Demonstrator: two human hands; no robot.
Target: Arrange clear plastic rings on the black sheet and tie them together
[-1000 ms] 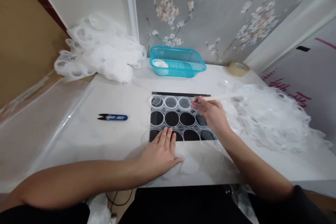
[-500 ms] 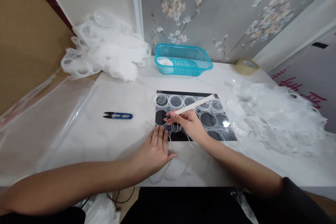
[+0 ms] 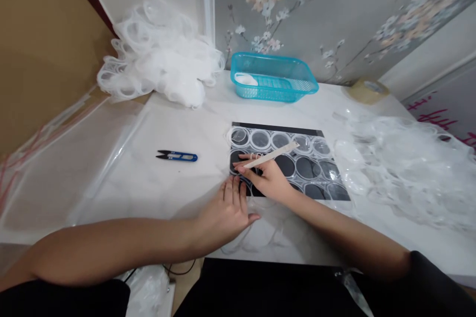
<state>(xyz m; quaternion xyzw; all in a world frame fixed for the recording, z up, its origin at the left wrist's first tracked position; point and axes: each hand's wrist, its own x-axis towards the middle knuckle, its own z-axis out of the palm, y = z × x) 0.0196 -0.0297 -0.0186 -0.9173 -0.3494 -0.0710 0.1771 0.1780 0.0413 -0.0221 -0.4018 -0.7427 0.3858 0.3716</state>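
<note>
A black sheet lies on the table under a clear sheet patterned with rows of pale rings. My left hand rests flat at the sheet's lower left corner, fingers stretched forward and thumb apart. Just beyond it, my right hand grips a flat whitish stick between thumb and fingers. The stick slants up to the right over the rings; its lower end is partly hidden by the fingers. Left of the sheet lie blue-handled thread snips with dark blades.
A blue plastic basket with a white item inside stands at the back. White ring-shaped offcuts are heaped at the back left, and clear plastic offcuts at the right. A tape roll sits at the back right.
My view has shifted, so the table things appear further right. The stick in my right hand has tilted and turned, its upper end now lower against the ring rows. My left hand stays at the sheet's corner.
</note>
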